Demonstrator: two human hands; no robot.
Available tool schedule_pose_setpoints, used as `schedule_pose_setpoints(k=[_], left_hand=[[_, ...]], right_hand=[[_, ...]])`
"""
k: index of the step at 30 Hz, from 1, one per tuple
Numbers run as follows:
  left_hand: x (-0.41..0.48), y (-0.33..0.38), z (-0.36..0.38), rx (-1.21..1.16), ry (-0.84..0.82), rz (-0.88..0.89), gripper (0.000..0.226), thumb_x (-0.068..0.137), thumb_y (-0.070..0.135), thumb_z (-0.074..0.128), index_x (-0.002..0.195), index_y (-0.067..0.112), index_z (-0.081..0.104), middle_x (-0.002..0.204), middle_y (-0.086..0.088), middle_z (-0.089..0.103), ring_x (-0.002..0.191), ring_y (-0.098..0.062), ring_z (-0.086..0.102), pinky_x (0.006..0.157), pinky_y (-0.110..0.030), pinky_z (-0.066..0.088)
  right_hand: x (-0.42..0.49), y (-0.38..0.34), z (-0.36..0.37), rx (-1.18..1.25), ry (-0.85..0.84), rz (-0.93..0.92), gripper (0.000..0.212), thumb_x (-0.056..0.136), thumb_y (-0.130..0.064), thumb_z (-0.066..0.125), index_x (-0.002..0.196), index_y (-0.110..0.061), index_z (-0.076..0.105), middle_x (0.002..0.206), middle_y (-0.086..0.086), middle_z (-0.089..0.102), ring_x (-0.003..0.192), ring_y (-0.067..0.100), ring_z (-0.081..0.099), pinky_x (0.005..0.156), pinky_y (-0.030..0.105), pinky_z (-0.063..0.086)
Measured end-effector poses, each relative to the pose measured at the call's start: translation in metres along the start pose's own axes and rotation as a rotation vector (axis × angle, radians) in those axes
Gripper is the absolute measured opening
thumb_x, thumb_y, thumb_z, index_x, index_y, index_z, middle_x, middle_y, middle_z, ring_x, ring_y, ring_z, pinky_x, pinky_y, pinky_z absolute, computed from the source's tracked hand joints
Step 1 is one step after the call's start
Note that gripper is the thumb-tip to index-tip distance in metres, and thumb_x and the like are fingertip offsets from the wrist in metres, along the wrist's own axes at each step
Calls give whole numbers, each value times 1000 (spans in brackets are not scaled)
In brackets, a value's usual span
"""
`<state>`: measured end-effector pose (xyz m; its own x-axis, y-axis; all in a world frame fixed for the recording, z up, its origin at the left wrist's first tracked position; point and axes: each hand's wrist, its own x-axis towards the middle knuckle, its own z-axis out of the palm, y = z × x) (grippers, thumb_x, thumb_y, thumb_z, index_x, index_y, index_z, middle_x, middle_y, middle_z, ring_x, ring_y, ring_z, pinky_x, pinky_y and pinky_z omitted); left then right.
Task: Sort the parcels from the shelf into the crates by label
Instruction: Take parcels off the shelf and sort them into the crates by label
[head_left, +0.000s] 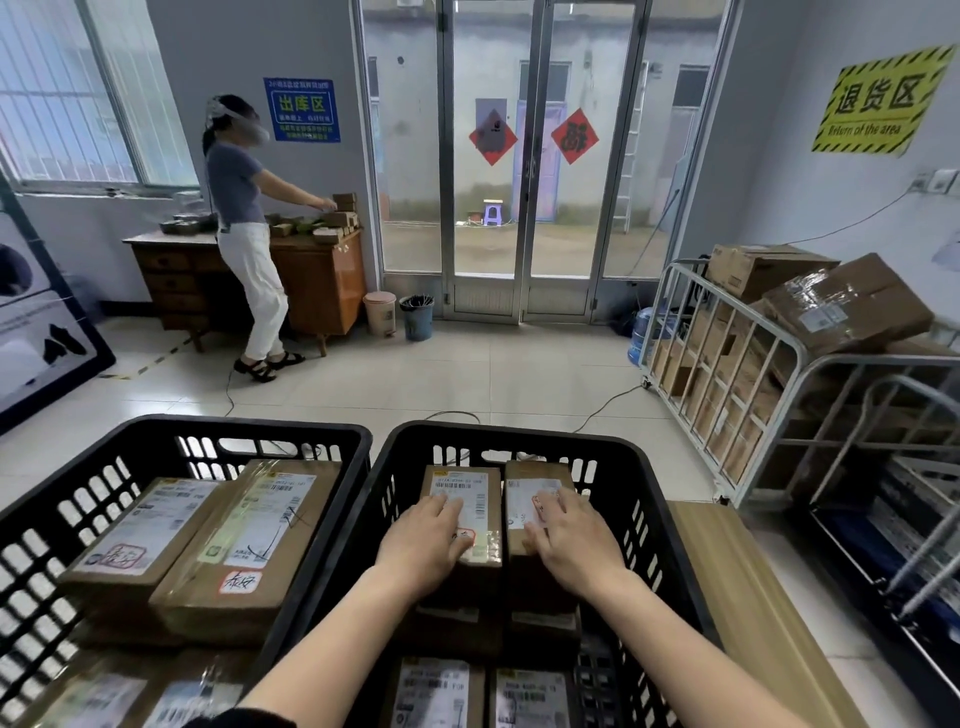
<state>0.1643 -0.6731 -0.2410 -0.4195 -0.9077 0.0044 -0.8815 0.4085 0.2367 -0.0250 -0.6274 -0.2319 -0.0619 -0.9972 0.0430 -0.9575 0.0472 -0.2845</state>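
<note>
The room is a tiled sorting area with glass doors (524, 156) ahead, a wire cart (737, 395) of cartons at right, and a second person (244, 228) at a wooden cabinet (311, 275) at left. Two black crates stand side by side in the foreground. No shelf can be identified in this view.

**Crates.** The left crate (67, 499) holds large labelled parcels (208, 540), stacked and overlapping. The right crate (644, 499) holds smaller ones in two columns.

**Hands.** The left hand (426, 545) lies flat on the left parcel (467, 493) of the top pair; the right hand (571, 545) lies flat on the right parcel (535, 488). The two parcels touch along their long sides. Each grip is released: fingers are spread on the top labels, none curled round an edge. The step appears to be seating or squaring the pair on the layer beneath.

**Hazards from here.**
- Uneven downward pressure could tilt a parcel off the lower box, since the support beneath looks narrower than the pair.
- The palms cover part of each label; a wrong-crate error would go unnoticed if the labels were not checked.
- Sliding flat palms may scuff or peel a label.
- The left crate's overlapping parcels sit tilted; jolting the adjoining crate wall could shift them.
</note>
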Motion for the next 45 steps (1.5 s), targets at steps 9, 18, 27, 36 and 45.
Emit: schedule_pose_setpoints(k=[9, 18, 27, 36, 45], left_hand=[[-13, 9, -14, -29, 64, -5, 57, 94, 43, 44, 143, 15, 34, 146, -2, 41, 136, -18, 34, 113, -32, 28], [-43, 11, -30, -20, 36, 35, 61, 93, 42, 47, 144, 12, 30, 148, -5, 38, 138, -20, 32, 114, -33, 27], [-93, 2, -54, -20, 36, 173, 61, 92, 41, 49, 143, 12, 33, 144, -8, 42, 134, -23, 36, 110, -33, 30], [-180, 6, -81, -43, 26, 445, 61, 92, 41, 49, 143, 13, 32, 147, -7, 39, 136, -23, 35, 111, -35, 32], [-263, 43, -91, -89, -16, 678, 60, 93, 41, 49, 143, 12, 33, 142, -8, 45, 136, -23, 35, 111, -35, 31]], right_hand=[[-24, -8, -10, 11, 62, -12, 46, 96, -38, 38, 137, -18, 38, 135, 5, 45, 125, 20, 40, 105, 30, 31], [-62, -28, -24, -38, 13, 50, 49, 96, -40, 39, 138, -16, 35, 145, 9, 36, 132, 25, 34, 110, 37, 30], [-129, -74, -35, -36, 88, 200, 51, 96, -41, 39, 139, -14, 37, 146, 11, 35, 133, 28, 34, 109, 39, 29], [-248, -134, -45, -37, 197, 476, 51, 96, -41, 38, 138, -12, 39, 144, 15, 36, 133, 31, 34, 109, 41, 28], [-364, -175, -63, -70, 264, 713, 47, 95, -42, 38, 130, -12, 46, 136, 14, 43, 127, 32, 40, 102, 40, 33]])
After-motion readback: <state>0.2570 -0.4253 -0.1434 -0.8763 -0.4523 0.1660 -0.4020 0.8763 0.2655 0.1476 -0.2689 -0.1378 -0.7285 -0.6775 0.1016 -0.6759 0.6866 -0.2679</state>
